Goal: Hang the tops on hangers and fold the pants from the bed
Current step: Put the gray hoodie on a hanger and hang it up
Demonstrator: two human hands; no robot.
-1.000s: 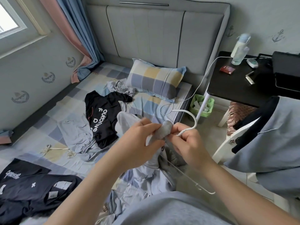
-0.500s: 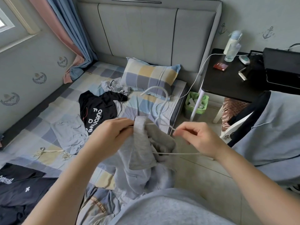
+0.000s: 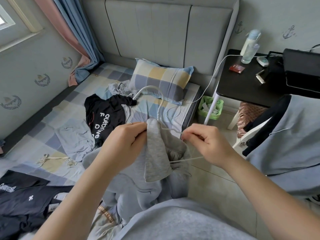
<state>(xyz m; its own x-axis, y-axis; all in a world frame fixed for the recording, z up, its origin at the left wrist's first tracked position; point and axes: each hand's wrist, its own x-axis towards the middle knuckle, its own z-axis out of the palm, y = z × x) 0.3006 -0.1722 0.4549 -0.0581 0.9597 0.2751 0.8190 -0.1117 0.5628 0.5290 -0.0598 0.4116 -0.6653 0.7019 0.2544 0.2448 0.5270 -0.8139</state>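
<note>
I hold a grey top (image 3: 156,153) over the bed's edge, with a thin white hanger (image 3: 160,104) pushed into it so that the hook sticks up above the collar. My left hand (image 3: 124,142) grips the grey fabric near the collar. My right hand (image 3: 206,142) pinches the hanger's wire arm on the right side. On the checked bed (image 3: 57,118) lie a black top with white lettering (image 3: 105,116), a light grey garment (image 3: 74,137), a crumpled grey piece (image 3: 121,88) by the pillow and dark clothes (image 3: 22,201) at the lower left.
A checked pillow (image 3: 162,78) leans at the headboard. A black side table (image 3: 245,80) on the right carries a bottle (image 3: 249,47) and small items. A white chair (image 3: 251,134) draped with clothes (image 3: 294,135) stands at the right, and a green bin (image 3: 210,107) sits beside the bed.
The hanger's hook has swung from the right to upright above the collar. My hands have drawn apart, and the grey top now spreads along the hanger.
</note>
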